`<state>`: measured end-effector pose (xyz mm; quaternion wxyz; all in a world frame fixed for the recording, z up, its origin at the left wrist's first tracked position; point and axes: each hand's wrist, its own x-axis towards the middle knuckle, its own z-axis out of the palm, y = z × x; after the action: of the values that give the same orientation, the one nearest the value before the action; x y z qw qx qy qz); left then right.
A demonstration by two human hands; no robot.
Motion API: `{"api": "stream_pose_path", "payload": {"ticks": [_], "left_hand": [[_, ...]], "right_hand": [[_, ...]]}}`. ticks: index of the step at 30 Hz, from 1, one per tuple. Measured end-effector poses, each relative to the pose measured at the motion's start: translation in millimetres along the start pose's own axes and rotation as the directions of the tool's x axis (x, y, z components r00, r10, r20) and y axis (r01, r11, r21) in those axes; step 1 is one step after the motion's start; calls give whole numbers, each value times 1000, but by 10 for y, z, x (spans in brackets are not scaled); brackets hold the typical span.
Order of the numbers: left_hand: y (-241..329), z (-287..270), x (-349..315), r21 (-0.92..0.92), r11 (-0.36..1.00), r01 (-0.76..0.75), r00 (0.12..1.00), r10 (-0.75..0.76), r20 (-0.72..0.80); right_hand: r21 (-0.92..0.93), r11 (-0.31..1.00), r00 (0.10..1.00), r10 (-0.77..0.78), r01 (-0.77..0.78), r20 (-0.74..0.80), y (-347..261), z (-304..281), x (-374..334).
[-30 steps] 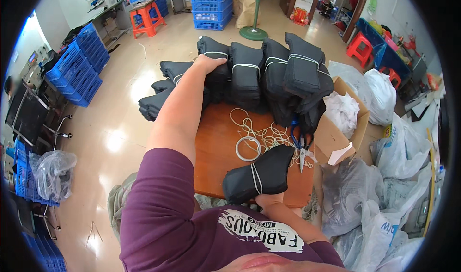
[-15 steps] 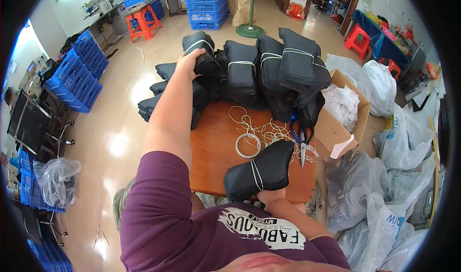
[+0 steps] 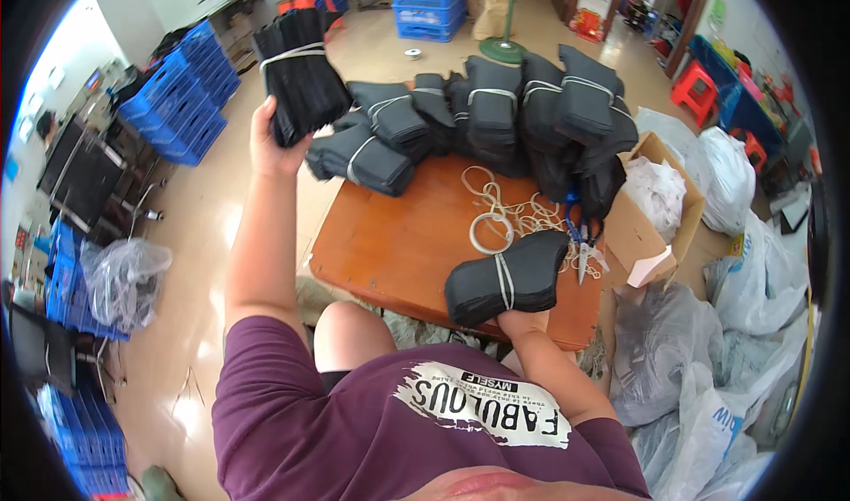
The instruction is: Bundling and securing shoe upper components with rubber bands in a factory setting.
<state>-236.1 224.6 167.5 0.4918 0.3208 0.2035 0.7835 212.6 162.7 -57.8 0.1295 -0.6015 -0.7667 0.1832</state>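
High at the left, my left hand [image 3: 276, 145] grips the lower end of a bundle of black fabric pieces [image 3: 305, 80], tilted up and tied round with a pale band. My right hand [image 3: 522, 320] is closed at the near side of another black bundle [image 3: 506, 280], its fingers partly hidden beneath. That one lies low over the table's front part, with a pale band round its middle. Several more banded black bundles [image 3: 491, 103] are piled along the far edge of the brown table [image 3: 390, 244]. The nearest of them to my left hand is a bundle [image 3: 361, 158] at the left corner.
A pale ring [image 3: 491, 233], loose cream bands [image 3: 531, 215] and blue-handled scissors [image 3: 582, 251] lie on the table. At its right stand an open cardboard box [image 3: 633, 244] and plastic sacks [image 3: 753, 262]. Blue crates [image 3: 181, 103] are stacked to the left.
My left hand has moved left from the back of the pile and now holds a bundle up, apart from the others. My right hand stays at its bundle. The view has shifted.
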Motion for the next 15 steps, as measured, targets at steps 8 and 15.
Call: {"api": "stream_pose_path", "payload": {"ticks": [8, 15], "left_hand": [[1035, -1354, -2568, 192, 977, -89, 813, 182, -553], [1180, -2451, -5024, 332, 917, 219, 372, 236, -898]], "right_hand": [[86, 992, 994, 82, -88, 72, -303, -432, -50], [33, 996, 997, 79, -79, 20, -96, -148, -6]]}}
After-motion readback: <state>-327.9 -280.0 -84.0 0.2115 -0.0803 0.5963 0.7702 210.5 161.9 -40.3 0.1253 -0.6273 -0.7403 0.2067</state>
